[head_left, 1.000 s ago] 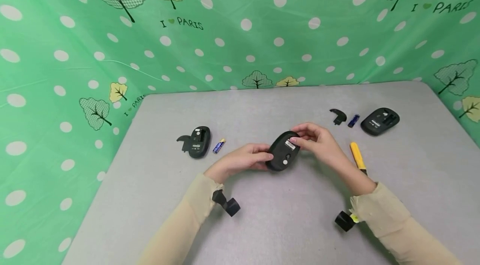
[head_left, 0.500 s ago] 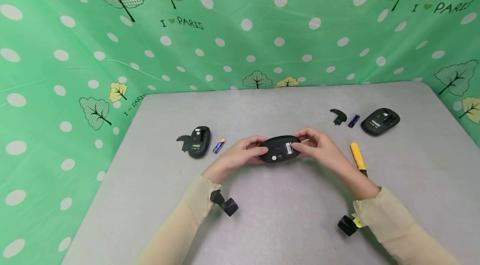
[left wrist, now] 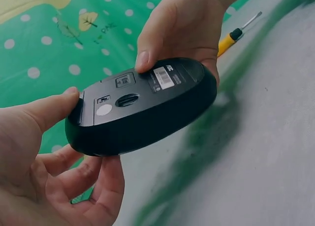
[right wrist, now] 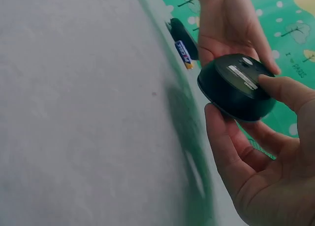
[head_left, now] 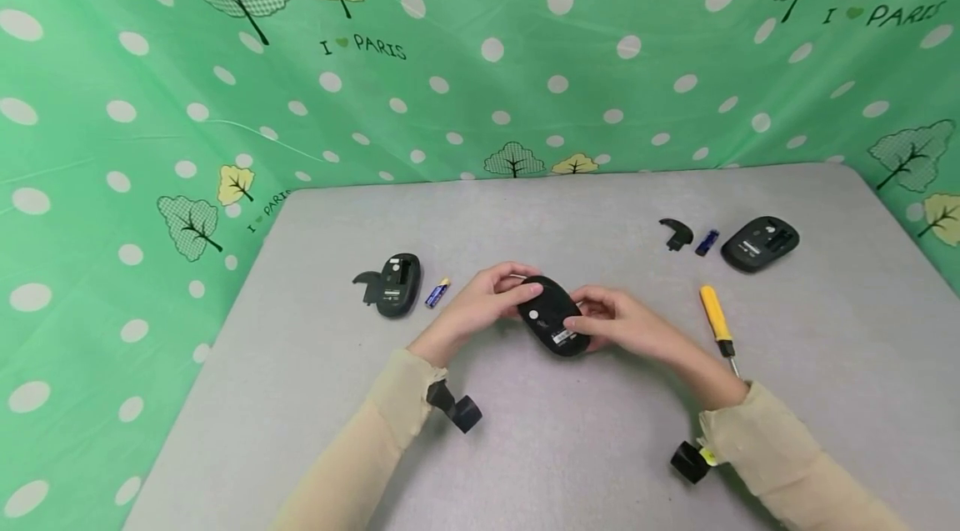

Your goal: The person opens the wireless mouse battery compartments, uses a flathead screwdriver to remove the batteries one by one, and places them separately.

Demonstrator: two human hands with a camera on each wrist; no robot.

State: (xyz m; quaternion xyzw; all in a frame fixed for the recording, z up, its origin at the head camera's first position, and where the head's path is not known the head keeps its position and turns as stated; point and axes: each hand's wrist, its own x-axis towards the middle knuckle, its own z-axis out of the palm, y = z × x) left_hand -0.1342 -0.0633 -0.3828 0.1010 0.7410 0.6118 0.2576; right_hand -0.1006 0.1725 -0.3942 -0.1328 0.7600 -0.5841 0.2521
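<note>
Both hands hold a black computer mouse [head_left: 553,316] above the grey table, its underside turned up. My left hand [head_left: 483,306] pinches the end near a round white sticker, thumb on the underside and fingers beneath, as the left wrist view shows on the mouse [left wrist: 142,125]. At the opposite end my right hand [head_left: 622,324] grips it, thumb beside the white barcode label [left wrist: 163,78]. In the right wrist view the right hand's [right wrist: 275,162] fingertips support the mouse [right wrist: 236,95] from below. The mouse's top is hidden.
On the left lie an opened mouse [head_left: 401,289], its battery cover [head_left: 367,284] and a battery [head_left: 438,293]. To the right are another opened mouse [head_left: 761,246], a battery [head_left: 707,242], a cover [head_left: 678,234] and a yellow-handled screwdriver [head_left: 716,314]. A green curtain [head_left: 450,31] hangs behind.
The mouse has turned between the hands: its label end now points down and right, nearer the body. The right hand has lowered with it. The things on the table stay put.
</note>
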